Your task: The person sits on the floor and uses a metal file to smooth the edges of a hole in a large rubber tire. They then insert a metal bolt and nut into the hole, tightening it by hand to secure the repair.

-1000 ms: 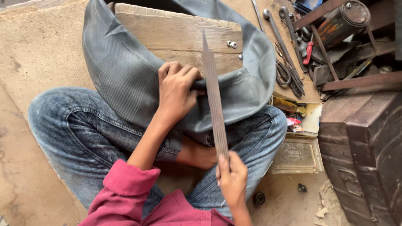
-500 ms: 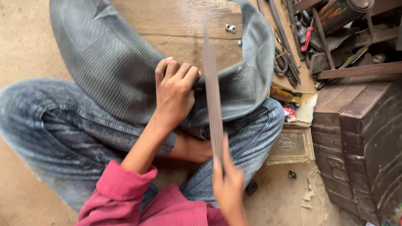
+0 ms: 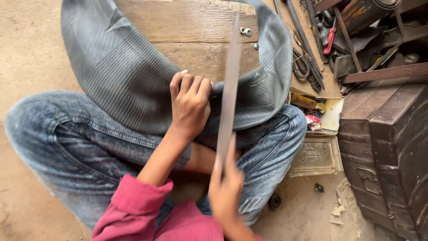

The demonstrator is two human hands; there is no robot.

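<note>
At the centre of the frame, the left hand [image 3: 191,107] curls its fingers over the folded edge of a grey ribbed rubber inner tube [image 3: 120,71], pressing it down. That tube drapes from the upper left across a wooden board [image 3: 187,27] and over the person's crossed legs in faded jeans [image 3: 71,143]. Lower centre, the right hand [image 3: 227,192] is closed around the near end of a long flat metal blade [image 3: 229,89], which runs upward across the tube, slightly blurred. To the upper right lie scissors [image 3: 303,67] and a red-handled screwdriver [image 3: 329,40]; a dark metal trunk [image 3: 388,147] stands on the right.
</note>
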